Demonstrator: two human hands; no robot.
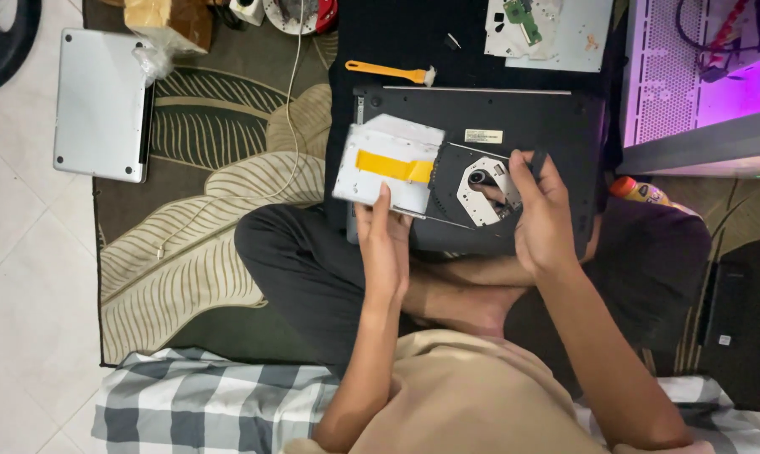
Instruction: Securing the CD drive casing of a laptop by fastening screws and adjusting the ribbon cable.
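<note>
Two hands gripping: left hand (386,244) clasping white metal drive casing (388,162), right hand (541,220) closed around black disc tray (479,197).

Bare left hand (386,244) and right hand (541,220); forearms unsleeved; beige cloth top, dark trousers.

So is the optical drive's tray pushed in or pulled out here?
Pulled out. The black tray with its round spindle lies exposed beside the silver drive body. The left hand holds the body; the right hand grips the tray.
</note>
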